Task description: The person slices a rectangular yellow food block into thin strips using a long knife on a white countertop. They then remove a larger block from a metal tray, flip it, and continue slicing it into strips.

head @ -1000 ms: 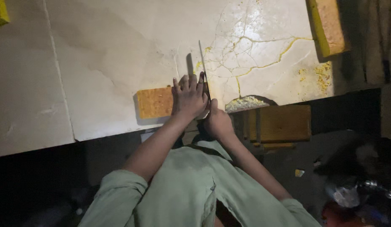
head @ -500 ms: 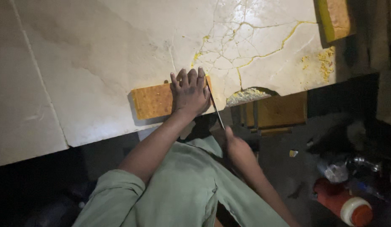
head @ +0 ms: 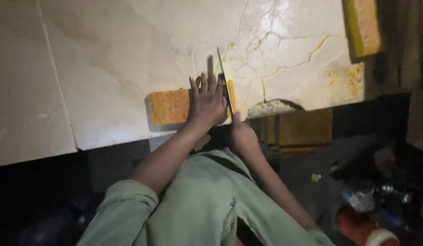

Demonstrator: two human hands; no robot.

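From the head camera, an orange sponge block (head: 169, 106) is pinned flat near the front edge of a cracked pale marble slab (head: 107, 68) by the left hand (head: 207, 101), fingers spread on top. A thin blade (head: 224, 82), set against the block's right end, is clamped in the closed right hand (head: 242, 136). Another yellow sponge (head: 362, 25) is seen well apart at the top right.

Stone workshop, cracked marble slab (head: 107, 68), dim cluttered floor (head: 339, 173)
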